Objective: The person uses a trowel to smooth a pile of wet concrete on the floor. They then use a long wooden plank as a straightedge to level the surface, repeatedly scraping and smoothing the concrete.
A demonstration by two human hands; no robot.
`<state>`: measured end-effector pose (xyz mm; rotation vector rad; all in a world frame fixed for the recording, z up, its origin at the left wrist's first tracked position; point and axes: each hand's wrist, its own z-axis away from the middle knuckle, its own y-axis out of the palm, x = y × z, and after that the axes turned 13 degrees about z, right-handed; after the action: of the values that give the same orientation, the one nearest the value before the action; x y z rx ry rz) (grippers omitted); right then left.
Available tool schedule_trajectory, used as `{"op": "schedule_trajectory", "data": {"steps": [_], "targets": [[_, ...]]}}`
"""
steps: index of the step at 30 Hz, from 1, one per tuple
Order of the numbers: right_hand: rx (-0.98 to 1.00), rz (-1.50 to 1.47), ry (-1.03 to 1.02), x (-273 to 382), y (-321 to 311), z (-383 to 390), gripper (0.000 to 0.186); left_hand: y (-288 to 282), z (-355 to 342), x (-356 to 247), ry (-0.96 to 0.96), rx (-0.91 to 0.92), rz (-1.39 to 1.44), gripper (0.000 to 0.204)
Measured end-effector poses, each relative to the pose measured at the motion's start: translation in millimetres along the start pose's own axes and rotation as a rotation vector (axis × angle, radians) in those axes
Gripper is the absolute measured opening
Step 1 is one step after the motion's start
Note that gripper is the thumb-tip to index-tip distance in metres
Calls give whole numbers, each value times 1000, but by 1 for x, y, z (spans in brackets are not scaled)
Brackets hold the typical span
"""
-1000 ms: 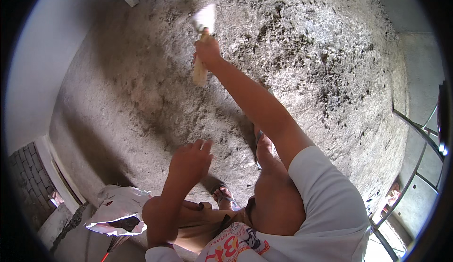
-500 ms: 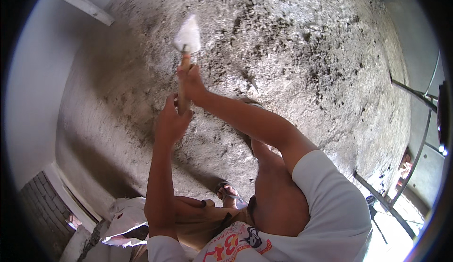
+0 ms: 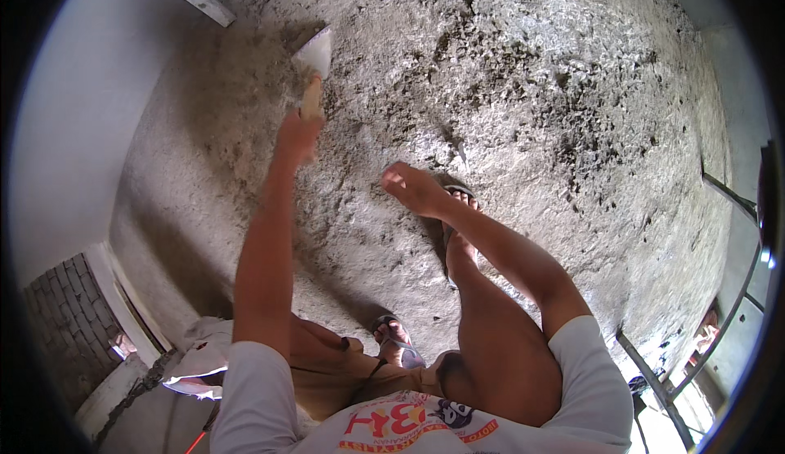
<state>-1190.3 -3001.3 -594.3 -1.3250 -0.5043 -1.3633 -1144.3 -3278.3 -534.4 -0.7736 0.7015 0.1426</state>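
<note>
The left hand point(image 3: 298, 137) has its grip wrapped around the trowel point(image 3: 316, 60), blade out over the bumpy ground point(image 3: 531, 168); the right hand point(image 3: 415, 190) curls loosely, seemingly empty; this looks like trowel work, needing a steady left hand next.

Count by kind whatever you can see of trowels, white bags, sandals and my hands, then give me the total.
Trowel: 1
White bag: 1
Sandals: 2, left sandal and right sandal
Hands: 2, left hand and right hand
Total: 6
</note>
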Motion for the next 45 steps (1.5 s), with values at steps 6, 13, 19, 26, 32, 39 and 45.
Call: {"op": "schedule_trajectory", "data": {"steps": [6, 13, 19, 26, 32, 39, 45], "targets": [[32, 8, 25, -21, 17, 22, 25, -13, -21, -32, -48, 133, 62, 37], [127, 90, -4, -22, 21, 25, 24, -32, -3, -65, 8, 308, -111, 47], [167, 41, -24, -13, 42, 25, 23, -26, -31, -37, 23, 174, 35, 54], [178, 189, -16, -34, 30, 29, 22, -9, -40, -45, 173, 99, 70, 53], [206, 146, 5, -30, 33, 23, 22, 11, -24, -67, 115, 351, -170, 56], [185, -74, 14, -25, 57, -17, 27, 27, 37, -17, 59, -54, 271, 53], [302, -320, 283, 17, 38, -71, 34, -25, 61, 24, -196, -253, 457, 45]]}}
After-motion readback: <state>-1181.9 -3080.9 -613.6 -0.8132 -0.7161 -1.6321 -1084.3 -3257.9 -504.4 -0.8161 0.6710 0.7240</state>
